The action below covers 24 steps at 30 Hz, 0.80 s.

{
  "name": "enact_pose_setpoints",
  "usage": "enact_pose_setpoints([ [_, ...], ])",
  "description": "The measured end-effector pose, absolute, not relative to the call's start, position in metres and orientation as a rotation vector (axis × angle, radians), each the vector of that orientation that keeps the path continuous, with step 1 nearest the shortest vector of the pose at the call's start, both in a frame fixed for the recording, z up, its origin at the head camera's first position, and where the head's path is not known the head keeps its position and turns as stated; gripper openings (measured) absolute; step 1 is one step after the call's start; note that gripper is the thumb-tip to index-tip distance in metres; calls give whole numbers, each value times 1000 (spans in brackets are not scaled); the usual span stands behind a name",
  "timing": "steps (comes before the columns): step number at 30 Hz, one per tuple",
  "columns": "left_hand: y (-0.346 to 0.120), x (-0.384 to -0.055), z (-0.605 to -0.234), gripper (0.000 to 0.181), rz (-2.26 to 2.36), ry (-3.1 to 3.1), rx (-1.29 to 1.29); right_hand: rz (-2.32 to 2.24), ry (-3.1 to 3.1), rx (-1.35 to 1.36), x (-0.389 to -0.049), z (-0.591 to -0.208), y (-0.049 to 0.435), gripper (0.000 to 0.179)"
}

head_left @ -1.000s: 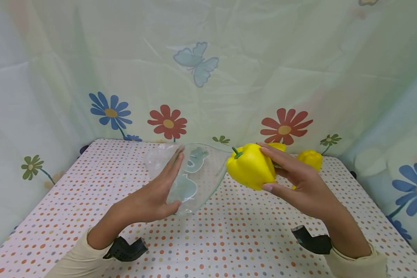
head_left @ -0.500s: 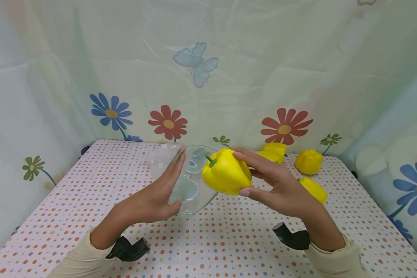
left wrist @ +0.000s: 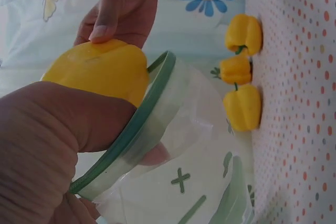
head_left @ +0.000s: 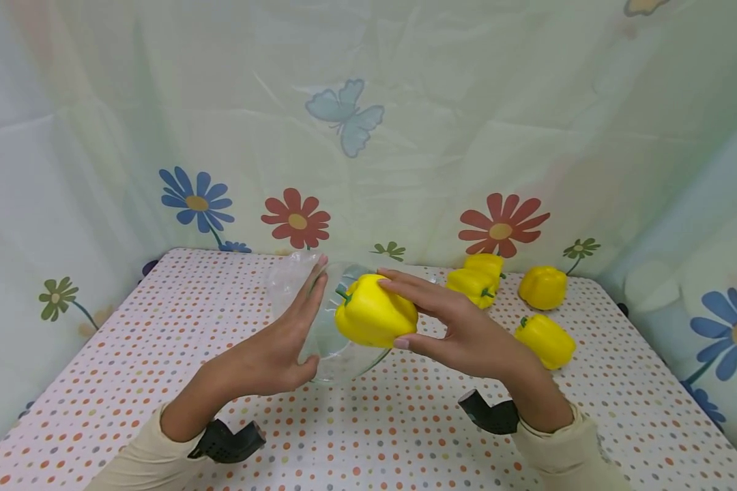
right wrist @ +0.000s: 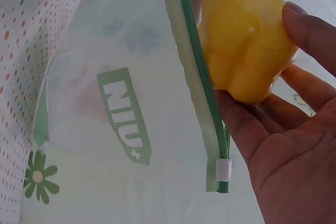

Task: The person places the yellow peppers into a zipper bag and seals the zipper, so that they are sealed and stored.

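A yellow bell pepper with a green stem is gripped by my right hand, thumb on one side and fingers on the other. It sits at the mouth of a clear zip bag with a green-edged rim and a white slider. My left hand holds the mouth apart, its fingers straight and its thumb spread away. In the left wrist view the left thumb crosses the rim, and its tip shows through the plastic. The bag hides some of the left fingers.
Several more yellow bell peppers lie on the dotted tablecloth at the right; one pepper is nearest, close to the right wrist. A flowered curtain hangs behind the table. Black wrist cameras sit on both sleeves.
My right hand has carried the pepper leftward to the bag's mouth, uncovering the peppers on the right. The left hand and the bag have barely moved.
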<state>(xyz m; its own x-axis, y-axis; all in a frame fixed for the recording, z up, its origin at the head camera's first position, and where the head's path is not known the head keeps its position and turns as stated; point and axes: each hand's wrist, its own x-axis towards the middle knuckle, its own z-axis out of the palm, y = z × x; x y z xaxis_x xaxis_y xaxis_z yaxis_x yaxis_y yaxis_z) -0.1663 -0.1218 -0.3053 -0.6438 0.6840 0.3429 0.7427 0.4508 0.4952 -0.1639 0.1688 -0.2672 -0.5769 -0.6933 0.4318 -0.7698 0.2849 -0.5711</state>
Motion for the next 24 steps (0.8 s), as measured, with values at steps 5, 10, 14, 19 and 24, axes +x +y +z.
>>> enact_pose_setpoints([
  [5,-123,-166,-305,109,-914,-2583,-1307,1163,-2445,1381,-167,-271,170,66],
  [10,-122,-167,-305,109,-930,-2582,-1318,1163,-2436,1392,-170,-275,170,59],
  [14,-123,-167,-306,109,-935,-2580,-1325,1150,-2464,1405,-171,-278,167,59],
  [19,-123,-167,-306,110,-943,-2576,-1327,1102,-2498,1351,-172,-280,164,60],
  [24,-124,-167,-306,107,-941,-2570,-1321,1073,-2545,1270,-174,-285,162,62],
])
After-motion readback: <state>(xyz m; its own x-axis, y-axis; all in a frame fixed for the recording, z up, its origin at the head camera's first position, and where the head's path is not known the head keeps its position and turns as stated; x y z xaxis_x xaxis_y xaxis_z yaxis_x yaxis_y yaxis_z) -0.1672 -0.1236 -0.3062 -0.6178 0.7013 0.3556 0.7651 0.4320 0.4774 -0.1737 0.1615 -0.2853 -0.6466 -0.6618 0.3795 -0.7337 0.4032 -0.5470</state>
